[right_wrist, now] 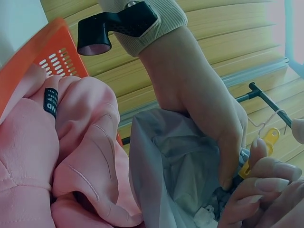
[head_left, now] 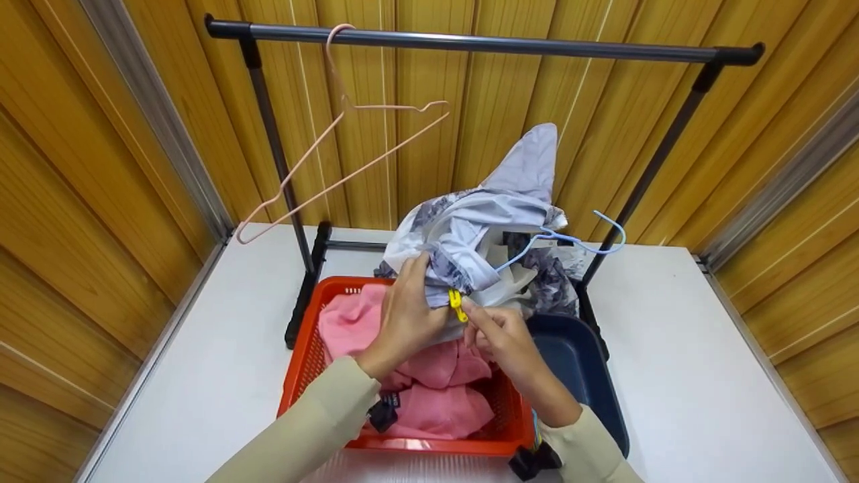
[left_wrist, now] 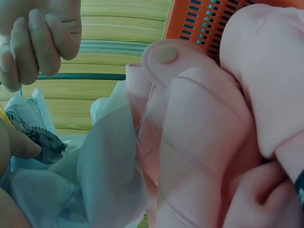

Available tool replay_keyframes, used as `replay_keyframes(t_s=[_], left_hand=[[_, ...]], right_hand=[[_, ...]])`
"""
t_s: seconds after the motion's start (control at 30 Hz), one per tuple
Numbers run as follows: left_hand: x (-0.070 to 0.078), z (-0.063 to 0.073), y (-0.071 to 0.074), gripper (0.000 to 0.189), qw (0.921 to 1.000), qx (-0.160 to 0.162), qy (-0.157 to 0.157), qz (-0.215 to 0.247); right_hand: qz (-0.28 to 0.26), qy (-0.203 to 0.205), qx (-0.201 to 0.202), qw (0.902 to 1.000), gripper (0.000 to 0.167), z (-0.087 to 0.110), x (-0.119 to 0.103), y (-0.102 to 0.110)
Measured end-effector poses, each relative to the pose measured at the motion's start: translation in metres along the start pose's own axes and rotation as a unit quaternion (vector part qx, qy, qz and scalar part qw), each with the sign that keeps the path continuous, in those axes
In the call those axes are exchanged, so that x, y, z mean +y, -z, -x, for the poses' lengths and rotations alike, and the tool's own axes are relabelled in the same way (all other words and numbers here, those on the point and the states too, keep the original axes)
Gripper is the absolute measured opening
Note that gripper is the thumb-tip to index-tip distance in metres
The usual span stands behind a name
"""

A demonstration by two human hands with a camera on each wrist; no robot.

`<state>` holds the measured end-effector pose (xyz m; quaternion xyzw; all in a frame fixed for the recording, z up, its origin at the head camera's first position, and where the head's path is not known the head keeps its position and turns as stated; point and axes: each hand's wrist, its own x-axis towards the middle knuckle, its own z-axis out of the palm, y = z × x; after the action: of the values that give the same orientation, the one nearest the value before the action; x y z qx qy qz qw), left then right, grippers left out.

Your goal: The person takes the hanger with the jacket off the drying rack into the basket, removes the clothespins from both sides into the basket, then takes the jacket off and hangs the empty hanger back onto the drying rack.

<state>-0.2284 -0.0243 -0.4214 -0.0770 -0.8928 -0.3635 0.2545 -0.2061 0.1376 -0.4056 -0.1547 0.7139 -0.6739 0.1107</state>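
Note:
A white and grey patterned garment is bunched above the red basket, with a blue hanger whose hook sticks out on its right. My left hand grips the garment's edge; the right wrist view shows that hand with its thumb and fingers on the fabric. At this edge sits a yellow clothespin, pinched between the thumb and finger of my right hand. Curled right fingers appear beside the clothespin in the right wrist view.
Pink clothing fills much of the red basket below my hands. A dark blue tray stands to its right. Behind them rises a black clothes rack, a pink hanger hooked over its bar. Wood-patterned walls enclose the white table.

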Motion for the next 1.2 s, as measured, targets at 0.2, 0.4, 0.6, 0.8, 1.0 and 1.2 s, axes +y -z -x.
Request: replay_keyframes(t_s=[0.2, 0.4, 0.6, 0.8, 1.0, 1.2], left_hand=[[0.001, 0.002, -0.002, 0.071, 1.0, 0.005, -0.003, -0.003], [0.002, 0.002, -0.002, 0.075, 1.0, 0.003, 0.004, 0.005], [0.001, 0.003, -0.003, 0.073, 1.0, 0.002, 0.005, 0.005], [0.001, 0.003, -0.002, 0.075, 0.9999, 0.001, 0.012, 0.007], [0.0, 0.001, -0.003, 0.072, 0.9998, 0.004, 0.017, 0.009], [0.0, 0.001, -0.003, 0.069, 0.9997, -0.006, 0.023, 0.004]], right_hand=[[0.01, 0.005, -0.009, 0.9999, 0.062, -0.002, 0.001, -0.005], [0.013, 0.009, -0.003, 0.9999, 0.059, -0.004, 0.001, -0.007], [0.008, -0.012, 0.009, 0.9998, 0.06, -0.005, 0.001, -0.01], [-0.009, -0.023, 0.004, 0.9997, 0.057, -0.004, 0.0, -0.011], [-0.011, -0.023, -0.003, 0.9997, 0.051, -0.004, -0.001, -0.011], [0.007, -0.009, 0.007, 0.9999, 0.044, -0.003, 0.001, -0.01]])
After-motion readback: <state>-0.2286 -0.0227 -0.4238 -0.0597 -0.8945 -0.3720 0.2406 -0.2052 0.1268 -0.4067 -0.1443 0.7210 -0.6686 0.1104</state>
